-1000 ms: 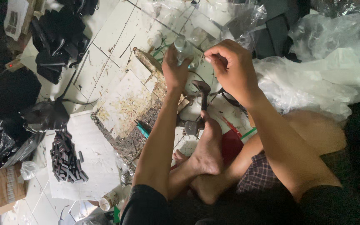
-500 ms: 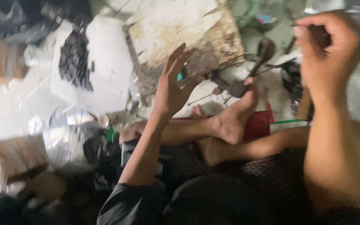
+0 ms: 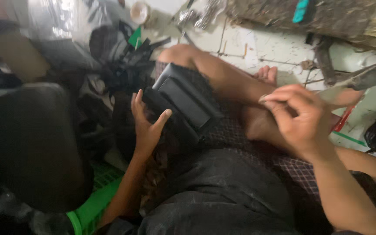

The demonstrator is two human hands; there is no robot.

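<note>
Two hands, left (image 3: 146, 126) and right (image 3: 299, 119), one black case (image 3: 183, 102), one green basket (image 3: 94, 198)

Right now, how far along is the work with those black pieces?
Done: nothing finished is clearly visible in this blurred view. In hand: the left hand grips a black flat piece resting on the person's lap; the right hand is curled shut over the legs, and what it pinches is too small to tell. Left: a heap of black strips lies beside the knee on the tiled floor.
</note>
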